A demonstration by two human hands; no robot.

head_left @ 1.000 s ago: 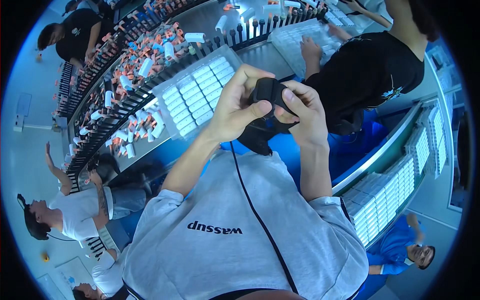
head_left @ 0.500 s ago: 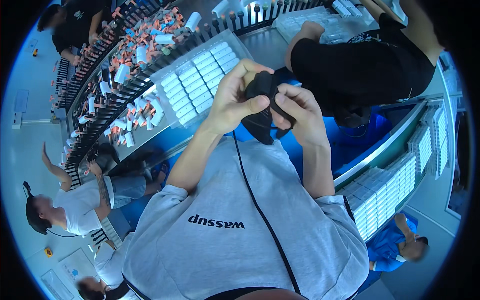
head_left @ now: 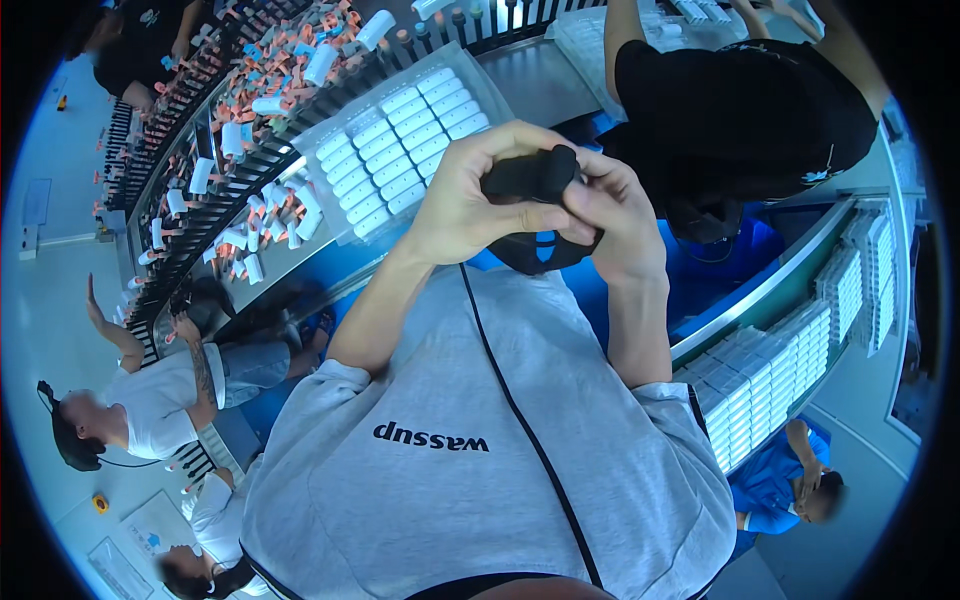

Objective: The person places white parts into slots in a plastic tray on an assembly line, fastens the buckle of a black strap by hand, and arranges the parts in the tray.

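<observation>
In front of my chest I hold a black strap-like band [head_left: 520, 178] with a thick rounded part and a loop hanging below it. My left hand [head_left: 465, 200] is closed on its left side, with the thumb along the lower edge and the fingers over the top. My right hand [head_left: 622, 215] grips the right end, thumb and fingers pressed against the rounded part. Part of the band is hidden behind my fingers. A thin black cable [head_left: 500, 380] runs down over my grey shirt [head_left: 400, 500].
Beyond my hands lies a clear tray [head_left: 400, 150] of white cylinders in rows. A curved conveyor with black pegs [head_left: 330, 105] and a heap of orange and white parts [head_left: 290, 65] are at far left. A co-worker in black [head_left: 740, 120] stands close at right. Stacked trays [head_left: 770, 370] line the right bench.
The band has turned in my hands, its thick part now lying more level and a loop showing below. My right hand has moved up and closer to my left.
</observation>
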